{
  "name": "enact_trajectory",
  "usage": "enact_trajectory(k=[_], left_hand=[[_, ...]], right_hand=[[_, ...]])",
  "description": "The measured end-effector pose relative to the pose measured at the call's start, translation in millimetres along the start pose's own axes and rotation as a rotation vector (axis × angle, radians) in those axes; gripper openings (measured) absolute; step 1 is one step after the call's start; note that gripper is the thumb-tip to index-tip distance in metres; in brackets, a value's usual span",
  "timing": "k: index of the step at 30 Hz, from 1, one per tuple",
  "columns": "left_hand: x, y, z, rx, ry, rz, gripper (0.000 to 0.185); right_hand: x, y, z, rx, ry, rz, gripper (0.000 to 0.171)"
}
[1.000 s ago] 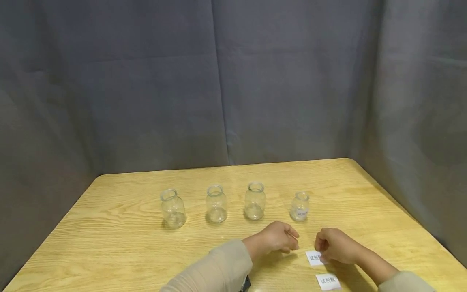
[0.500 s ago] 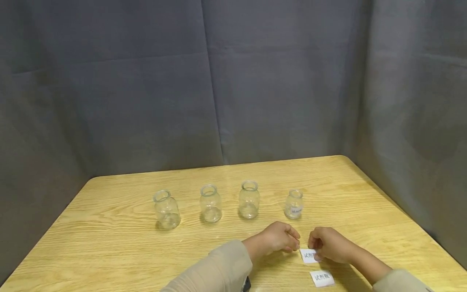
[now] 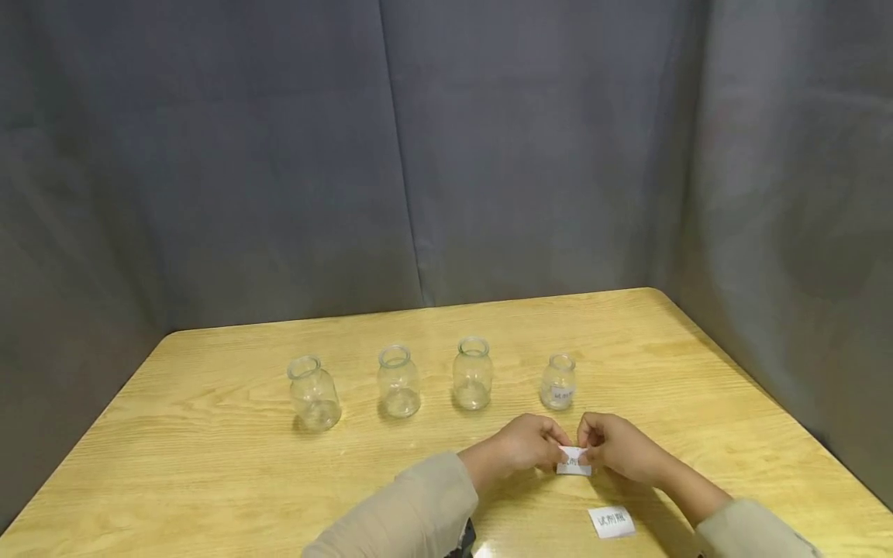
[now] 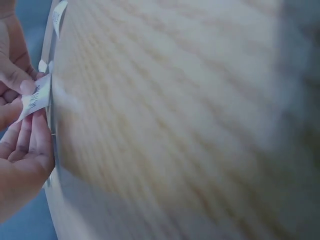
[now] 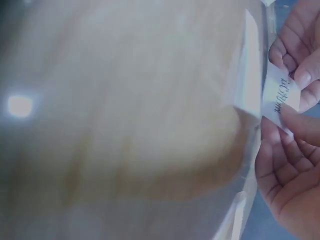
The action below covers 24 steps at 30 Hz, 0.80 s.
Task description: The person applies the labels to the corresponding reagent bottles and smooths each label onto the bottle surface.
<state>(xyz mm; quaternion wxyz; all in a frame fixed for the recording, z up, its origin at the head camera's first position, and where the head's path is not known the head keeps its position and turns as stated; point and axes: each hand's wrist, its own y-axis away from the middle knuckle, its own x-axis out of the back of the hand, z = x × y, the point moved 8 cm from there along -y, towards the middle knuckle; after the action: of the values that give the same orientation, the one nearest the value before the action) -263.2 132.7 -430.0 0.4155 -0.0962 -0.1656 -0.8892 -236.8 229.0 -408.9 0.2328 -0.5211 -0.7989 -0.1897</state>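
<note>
A small white paper label [image 3: 574, 460] with dark writing is held just above the wooden table [image 3: 209, 449] between both hands. My left hand [image 3: 533, 446] pinches its left edge and my right hand [image 3: 614, 446] pinches its right edge. The label [image 4: 36, 97] shows pinched between fingertips in the left wrist view, and the label [image 5: 279, 97] shows likewise in the right wrist view. A second label [image 3: 611, 521] lies flat near the table's front edge. A small glass jar [image 3: 559, 382] bearing a label stands just beyond the hands.
Three unlabelled glass jars [image 3: 314, 394] [image 3: 398, 382] [image 3: 473, 373] stand in a row left of the labelled one. A grey curtain [image 3: 446, 155] hangs behind the table. The table's rounded right corner [image 3: 656, 294] lies at the back right.
The right hand lifted the label off the table and brought it leftwards; the left hand met it, and both now pinch it. The view shifted slightly.
</note>
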Motion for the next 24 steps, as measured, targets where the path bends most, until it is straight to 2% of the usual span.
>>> enact_trajectory(k=[5, 10, 15, 24], left_hand=[[12.8, -0.5, 6.3, -0.042, 0.044, 0.035, 0.01], [29.9, 3.2, 17.2, -0.079, 0.088, 0.074, 0.011], [40.0, 7.0, 24.7, -0.114, 0.123, 0.103, 0.012], [51.7, 16.9, 29.0, -0.141, 0.235, 0.064, 0.017]], right_hand=[[8, -5, -8, -0.001, -0.061, 0.062, 0.015], [16, -7, -20, -0.007, -0.134, 0.13, 0.021], [15, -8, -24, -0.017, -0.233, 0.126, 0.024], [14, -13, -37, 0.03, -0.27, 0.191, 0.023]])
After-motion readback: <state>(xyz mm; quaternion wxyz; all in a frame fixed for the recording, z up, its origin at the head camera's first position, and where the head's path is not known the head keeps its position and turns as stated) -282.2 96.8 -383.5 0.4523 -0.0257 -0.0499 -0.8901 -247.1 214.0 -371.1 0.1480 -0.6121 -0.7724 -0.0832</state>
